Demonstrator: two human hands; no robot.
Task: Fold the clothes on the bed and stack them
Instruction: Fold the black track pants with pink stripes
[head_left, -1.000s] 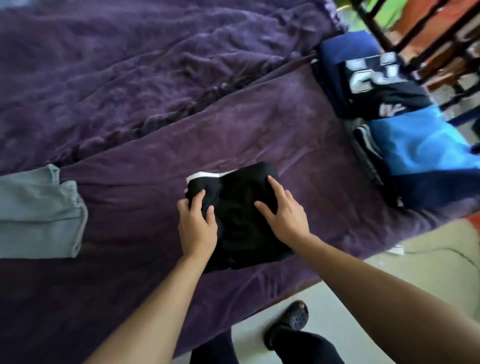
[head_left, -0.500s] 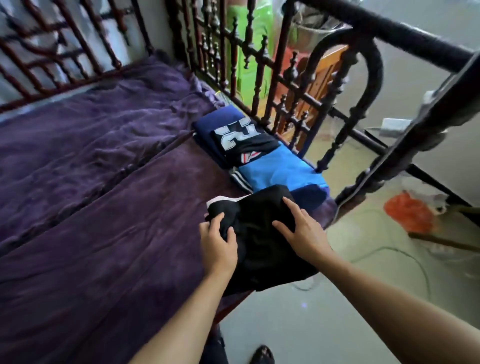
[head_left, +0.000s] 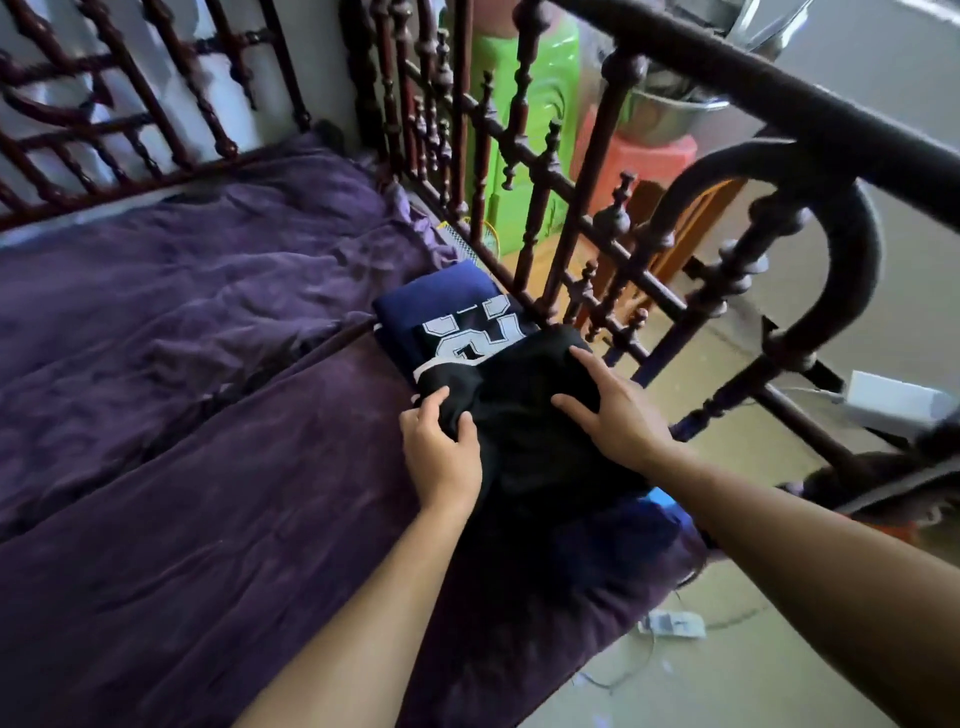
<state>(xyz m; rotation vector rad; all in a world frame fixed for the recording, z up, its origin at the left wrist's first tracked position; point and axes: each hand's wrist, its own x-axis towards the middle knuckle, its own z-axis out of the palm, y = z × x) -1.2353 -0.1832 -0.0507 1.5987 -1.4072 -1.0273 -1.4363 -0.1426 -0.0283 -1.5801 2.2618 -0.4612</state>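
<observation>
Both forearms (head_left: 363, 613) bare, no sleeves, no jewellery

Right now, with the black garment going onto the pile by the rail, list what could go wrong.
1. The folded black garment overhangs the stacked clothes; it may slump toward the bed's edge.
2. The left hand pinches only a corner, so the fold may open.
3. The right hand is near the bed rail.

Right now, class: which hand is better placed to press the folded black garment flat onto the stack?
The right hand: it lies spread on top of the black garment, over the stack. The left hand pinches its near edge.
</observation>
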